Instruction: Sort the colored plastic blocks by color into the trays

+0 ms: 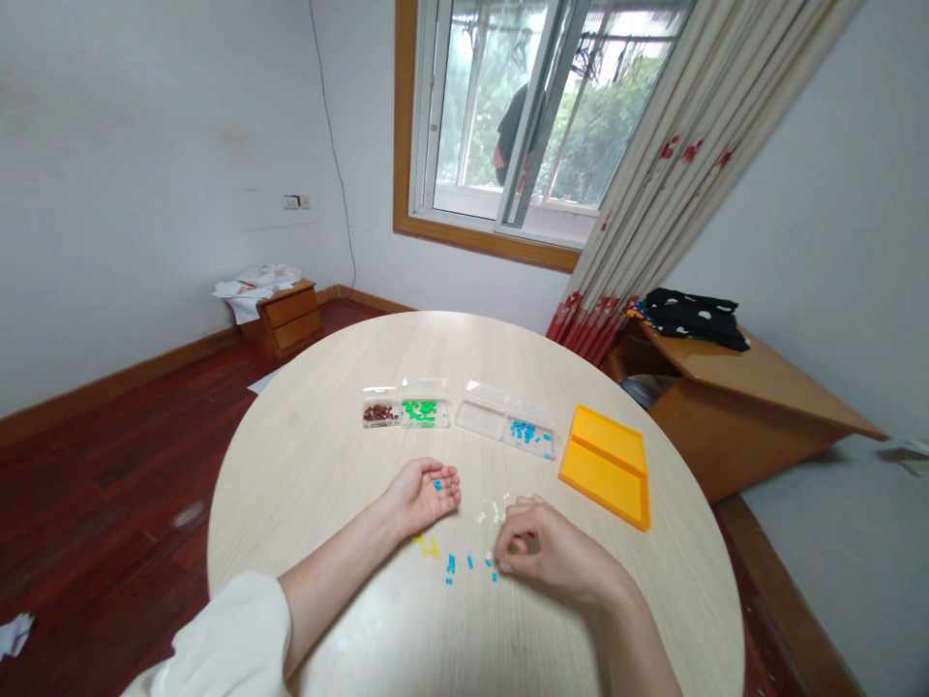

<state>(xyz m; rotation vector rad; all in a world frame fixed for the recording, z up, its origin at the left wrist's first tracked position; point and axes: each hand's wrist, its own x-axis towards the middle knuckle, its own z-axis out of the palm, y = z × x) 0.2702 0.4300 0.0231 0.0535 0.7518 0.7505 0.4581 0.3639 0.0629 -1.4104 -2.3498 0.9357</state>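
Note:
My left hand [425, 492] rests palm-up on the round wooden table [326, 455], fingers cupped around a few small blue pieces [437, 484]. My right hand [533, 554] lies knuckles-up just to the right, its fingertips pinched down at the table beside loose blue pieces [468, 565]; what it pinches is too small to make out. Small yellow pieces [427, 547] lie between the hands, and cream pieces [492, 510] lie just beyond them.
Farther back stand clear boxes of brown pieces [379, 411], green pieces [422, 411] and blue pieces [529, 433], an empty clear lid [482, 414] and an orange tray [607, 463]. A wooden desk [740, 387] stands right; a person is outside the window [512, 126].

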